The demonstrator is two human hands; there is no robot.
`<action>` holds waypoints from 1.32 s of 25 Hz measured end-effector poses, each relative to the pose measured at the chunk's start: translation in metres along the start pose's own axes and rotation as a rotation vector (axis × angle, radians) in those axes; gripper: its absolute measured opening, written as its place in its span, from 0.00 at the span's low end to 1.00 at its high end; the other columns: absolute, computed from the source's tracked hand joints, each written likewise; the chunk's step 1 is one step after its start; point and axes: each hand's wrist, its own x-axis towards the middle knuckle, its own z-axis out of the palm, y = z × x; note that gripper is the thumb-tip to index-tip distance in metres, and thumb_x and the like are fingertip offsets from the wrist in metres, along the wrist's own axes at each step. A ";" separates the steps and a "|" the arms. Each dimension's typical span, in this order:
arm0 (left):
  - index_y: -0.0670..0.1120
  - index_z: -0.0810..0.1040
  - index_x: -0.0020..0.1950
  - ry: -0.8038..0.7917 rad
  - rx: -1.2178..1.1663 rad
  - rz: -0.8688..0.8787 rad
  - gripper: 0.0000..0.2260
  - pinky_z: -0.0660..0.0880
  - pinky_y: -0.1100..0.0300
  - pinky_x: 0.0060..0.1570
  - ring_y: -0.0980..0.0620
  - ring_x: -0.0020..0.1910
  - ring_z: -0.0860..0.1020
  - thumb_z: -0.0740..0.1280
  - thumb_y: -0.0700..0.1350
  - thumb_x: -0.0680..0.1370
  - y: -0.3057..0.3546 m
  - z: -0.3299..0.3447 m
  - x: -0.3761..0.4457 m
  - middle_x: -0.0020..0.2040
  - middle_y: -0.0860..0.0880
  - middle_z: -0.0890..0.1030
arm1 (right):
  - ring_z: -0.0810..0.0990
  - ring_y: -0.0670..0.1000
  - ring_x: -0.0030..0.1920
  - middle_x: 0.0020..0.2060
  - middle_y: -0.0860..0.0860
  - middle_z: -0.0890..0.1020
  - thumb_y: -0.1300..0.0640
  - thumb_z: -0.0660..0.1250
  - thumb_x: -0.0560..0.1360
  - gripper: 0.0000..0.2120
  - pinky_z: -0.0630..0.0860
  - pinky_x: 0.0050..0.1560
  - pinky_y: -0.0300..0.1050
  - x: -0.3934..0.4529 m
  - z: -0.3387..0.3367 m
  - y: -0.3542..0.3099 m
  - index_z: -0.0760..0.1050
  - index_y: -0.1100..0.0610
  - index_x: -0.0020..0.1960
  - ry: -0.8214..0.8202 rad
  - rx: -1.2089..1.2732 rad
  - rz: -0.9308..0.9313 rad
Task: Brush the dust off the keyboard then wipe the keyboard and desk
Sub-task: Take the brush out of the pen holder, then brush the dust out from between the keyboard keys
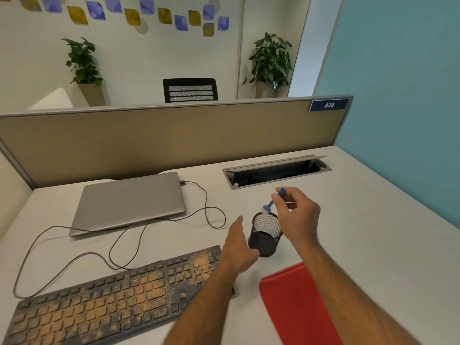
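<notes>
A black keyboard [104, 295] coated in orange-brown dust lies at the front left of the white desk [373, 220]. A small blue brush [272, 201] is pinched in my right hand [296, 215], just above a black mesh cup [265, 235]. My left hand [236, 250] grips the cup's left side. A red cloth [296, 305] lies flat on the desk at the front right, partly under my right forearm.
A closed grey laptop [129, 202] sits behind the keyboard, with a brown cable [206, 212] looping across the desk. An open cable tray [276, 171] is set in the desk at the back. A beige partition [174, 140] bounds the far edge, a teal wall the right.
</notes>
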 end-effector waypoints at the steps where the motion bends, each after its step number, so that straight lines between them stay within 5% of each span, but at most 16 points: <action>1: 0.50 0.49 0.82 0.015 0.043 0.025 0.44 0.59 0.55 0.74 0.49 0.80 0.55 0.73 0.40 0.74 -0.004 -0.007 -0.003 0.82 0.50 0.52 | 0.81 0.45 0.42 0.44 0.51 0.84 0.57 0.71 0.73 0.10 0.75 0.43 0.32 -0.001 0.003 -0.006 0.80 0.58 0.53 0.019 0.030 -0.020; 7: 0.51 0.45 0.82 0.166 0.593 0.175 0.42 0.47 0.47 0.79 0.48 0.81 0.44 0.60 0.70 0.77 -0.033 -0.072 -0.033 0.83 0.50 0.45 | 0.82 0.45 0.45 0.46 0.50 0.83 0.57 0.70 0.74 0.15 0.78 0.46 0.35 -0.023 0.036 -0.046 0.77 0.57 0.60 -0.029 0.135 -0.069; 13: 0.49 0.40 0.82 0.250 0.848 0.132 0.49 0.35 0.44 0.77 0.48 0.80 0.35 0.45 0.80 0.72 -0.108 -0.148 -0.078 0.82 0.48 0.38 | 0.83 0.46 0.45 0.46 0.49 0.83 0.58 0.68 0.75 0.13 0.81 0.47 0.42 -0.069 0.081 -0.080 0.76 0.54 0.59 -0.185 0.248 -0.075; 18: 0.48 0.40 0.82 0.315 0.873 0.025 0.54 0.34 0.44 0.77 0.49 0.79 0.34 0.36 0.83 0.67 -0.182 -0.211 -0.137 0.81 0.48 0.37 | 0.82 0.46 0.46 0.46 0.47 0.82 0.57 0.67 0.76 0.11 0.81 0.48 0.41 -0.116 0.120 -0.113 0.76 0.53 0.58 -0.362 0.315 -0.100; 23: 0.47 0.44 0.82 0.395 0.831 -0.076 0.55 0.36 0.46 0.78 0.52 0.80 0.37 0.40 0.83 0.67 -0.241 -0.256 -0.204 0.81 0.51 0.41 | 0.82 0.45 0.46 0.45 0.47 0.82 0.58 0.67 0.76 0.10 0.79 0.46 0.36 -0.154 0.147 -0.136 0.76 0.54 0.57 -0.482 0.335 -0.169; 33: 0.45 0.48 0.82 0.391 0.653 -0.329 0.61 0.39 0.50 0.77 0.54 0.80 0.41 0.33 0.84 0.61 -0.318 -0.285 -0.257 0.82 0.51 0.44 | 0.81 0.40 0.46 0.43 0.44 0.82 0.58 0.66 0.76 0.08 0.78 0.46 0.33 -0.192 0.183 -0.159 0.78 0.56 0.55 -0.623 0.314 -0.221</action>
